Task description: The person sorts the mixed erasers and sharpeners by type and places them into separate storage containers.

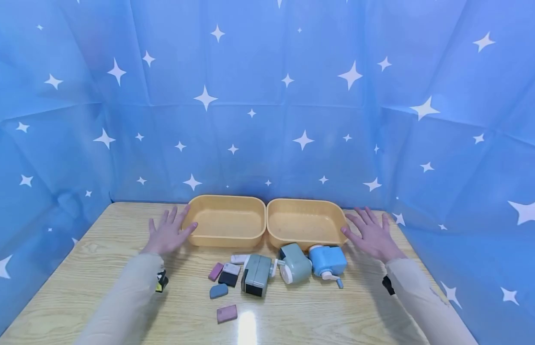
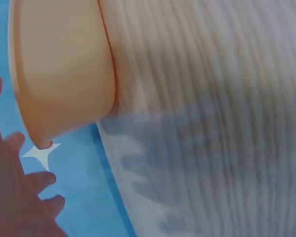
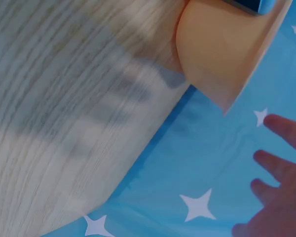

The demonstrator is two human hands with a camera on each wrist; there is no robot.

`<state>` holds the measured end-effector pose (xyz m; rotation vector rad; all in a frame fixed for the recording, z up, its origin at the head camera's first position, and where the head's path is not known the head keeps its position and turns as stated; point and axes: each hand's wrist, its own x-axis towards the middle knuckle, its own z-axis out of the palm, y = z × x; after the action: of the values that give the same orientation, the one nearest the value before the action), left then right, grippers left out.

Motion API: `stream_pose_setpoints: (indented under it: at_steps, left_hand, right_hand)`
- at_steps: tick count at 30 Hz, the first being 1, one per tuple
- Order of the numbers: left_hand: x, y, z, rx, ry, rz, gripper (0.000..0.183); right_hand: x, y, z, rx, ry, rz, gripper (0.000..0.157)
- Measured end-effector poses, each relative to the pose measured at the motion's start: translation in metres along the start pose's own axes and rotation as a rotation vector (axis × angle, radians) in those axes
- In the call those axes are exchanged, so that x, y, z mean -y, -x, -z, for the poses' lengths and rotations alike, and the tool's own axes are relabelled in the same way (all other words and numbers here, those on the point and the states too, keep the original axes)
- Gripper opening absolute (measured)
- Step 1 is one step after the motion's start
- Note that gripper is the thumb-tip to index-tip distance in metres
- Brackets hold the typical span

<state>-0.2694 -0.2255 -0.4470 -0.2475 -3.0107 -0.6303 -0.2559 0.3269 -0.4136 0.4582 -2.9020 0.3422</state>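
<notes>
My left hand (image 1: pixel 167 235), its fingers spread, hovers by the left end of the left yellow-orange bin (image 1: pixel 227 241); whether it touches the rim I cannot tell. My right hand (image 1: pixel 374 237), also with spread fingers, is beside the right end of a matching bin (image 1: pixel 308 242). Neither hand holds anything. In front of the bins are a boxy grey-green crank pencil sharpener (image 1: pixel 256 274), a rounded green one (image 1: pixel 298 264) and a blue one (image 1: pixel 329 260). Several small eraser-like blocks lie left of them, including a pink one (image 1: pixel 226 314) and a blue one (image 1: pixel 218 291).
The wooden table (image 1: pixel 327 316) ends at the back against a blue curtain (image 1: pixel 267 158) with white stars, which also rises at both sides. The two bins stand side by side near that back edge.
</notes>
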Motion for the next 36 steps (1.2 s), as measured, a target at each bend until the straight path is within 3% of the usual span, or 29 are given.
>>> stream_pose_setpoints:
  at_steps: [8,15,25,36]
  left_hand:
    - [-0.001,-0.003,-0.007,0.047,0.114,-0.043,0.074]
    - [0.000,-0.009,-0.007,0.073,0.210,-0.044,0.078]
    - [0.012,-0.012,-0.022,0.033,0.412,-0.141,0.090]
    - [0.009,-0.010,-0.019,0.063,0.442,-0.088,0.101]
  right_hand:
    - [0.006,0.004,-0.006,-0.081,-0.060,0.128,0.048]
    - [0.014,0.013,-0.012,-0.068,-0.102,0.208,0.042]
    - [0.030,0.029,-0.015,-0.079,-0.124,0.276,0.033]
    - [0.044,0.038,-0.017,-0.088,-0.172,0.308,0.028]
